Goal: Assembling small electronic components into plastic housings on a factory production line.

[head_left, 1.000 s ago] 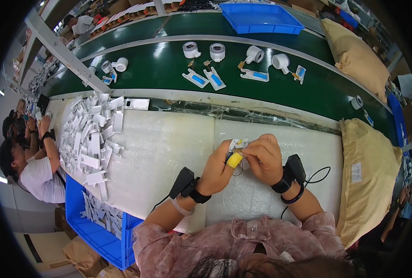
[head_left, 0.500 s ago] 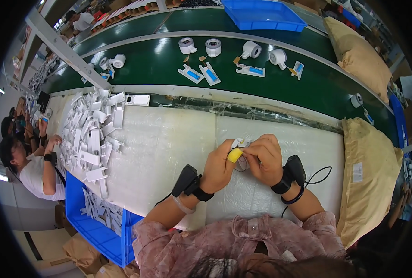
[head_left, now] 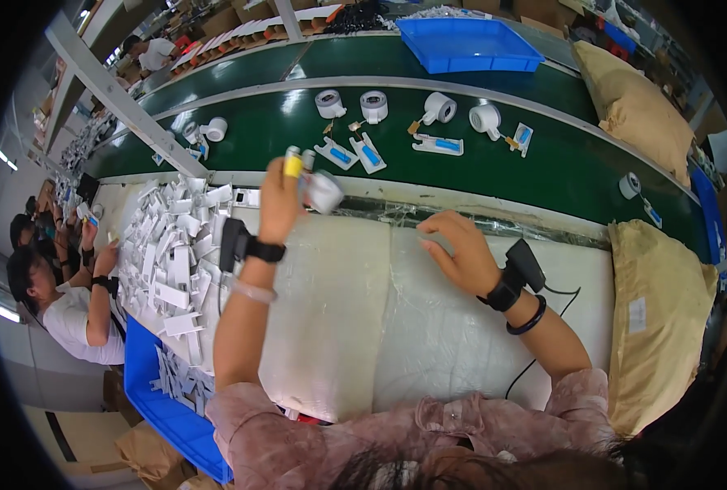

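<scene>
My left hand [head_left: 278,208] is raised at the belt's near edge, its fingers closed on a white rounded housing [head_left: 325,193] that is smeared by motion. A yellow piece [head_left: 292,167] shows at those fingertips; whether it is worn on a finger or belongs to the held part, I cannot tell. Over the right half of the padded table, my right hand [head_left: 464,255] holds nothing, thumb and fingers apart. On the green belt [head_left: 274,151] beyond lie several white round housings [head_left: 484,120], each wired to a flat white piece with a blue cell [head_left: 368,153].
A heap of white plastic covers [head_left: 163,253] lies left of my left arm. Below it stands a blue bin [head_left: 155,400] with more pieces. A tan sack [head_left: 657,327] borders the right side. A blue tray [head_left: 470,45] sits at the back. A person [head_left: 73,310] works at far left.
My hands were together over the table, working on a small white part with yellow. Now they are apart: the left has moved up and left with a white housing, the right has opened.
</scene>
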Tool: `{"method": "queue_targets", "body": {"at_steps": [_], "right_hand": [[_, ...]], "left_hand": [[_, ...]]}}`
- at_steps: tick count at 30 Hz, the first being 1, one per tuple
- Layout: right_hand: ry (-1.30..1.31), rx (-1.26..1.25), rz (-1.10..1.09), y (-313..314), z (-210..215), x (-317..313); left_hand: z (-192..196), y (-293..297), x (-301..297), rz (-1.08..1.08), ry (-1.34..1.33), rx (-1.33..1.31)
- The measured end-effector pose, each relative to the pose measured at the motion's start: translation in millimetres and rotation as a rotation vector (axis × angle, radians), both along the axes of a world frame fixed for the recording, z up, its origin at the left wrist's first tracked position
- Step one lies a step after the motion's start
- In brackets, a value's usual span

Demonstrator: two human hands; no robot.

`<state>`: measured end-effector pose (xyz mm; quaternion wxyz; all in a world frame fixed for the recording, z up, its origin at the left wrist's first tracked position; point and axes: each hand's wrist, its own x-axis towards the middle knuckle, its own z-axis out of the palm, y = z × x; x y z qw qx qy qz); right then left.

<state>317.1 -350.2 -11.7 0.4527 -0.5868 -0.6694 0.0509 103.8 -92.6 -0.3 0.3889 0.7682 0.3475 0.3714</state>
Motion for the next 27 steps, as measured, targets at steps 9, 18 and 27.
{"method": "queue_targets", "body": {"at_steps": [9, 18, 27], "right_hand": [[0.16, -0.148, 0.148, -0.3, -15.4, -9.1], [0.18, -0.234, 0.142, -17.6, -12.6, 3.9], [0.218, -0.268, 0.141, -33.4, -13.2, 9.7]], "left_hand": [[-28.7, 98.6, 59.4, 0.366, 1.033, 0.534], [-85.0, 88.8, 132.0, 0.411, 0.566, 0.282], [-92.6, 17.9, 156.8, -0.041, 0.097, 0.328]]}}
